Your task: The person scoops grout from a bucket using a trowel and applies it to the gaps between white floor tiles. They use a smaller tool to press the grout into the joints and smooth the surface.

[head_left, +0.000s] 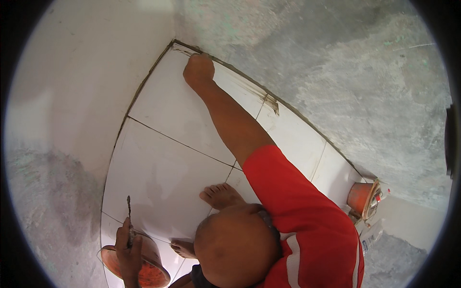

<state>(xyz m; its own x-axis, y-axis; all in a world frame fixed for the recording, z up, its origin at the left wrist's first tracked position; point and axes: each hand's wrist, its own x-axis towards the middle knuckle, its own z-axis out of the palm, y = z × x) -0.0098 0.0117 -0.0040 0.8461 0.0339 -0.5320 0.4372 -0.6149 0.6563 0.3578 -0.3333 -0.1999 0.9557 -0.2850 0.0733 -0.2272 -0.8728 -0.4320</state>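
Head view: grouting the joint where white floor tiles [163,168] meet the grey wall [336,72].

I see my right hand [198,71] stretched far forward, arm nearly straight, fingers closed and pressed on the dark grout line [240,77] near the corner; whether it grips a tool I cannot tell. My left hand [128,249] is closed around a thin stick [128,211] over an orange bowl [153,271]. I judge the next move needs steady pressure along the seam toward the orange bucket [360,198].
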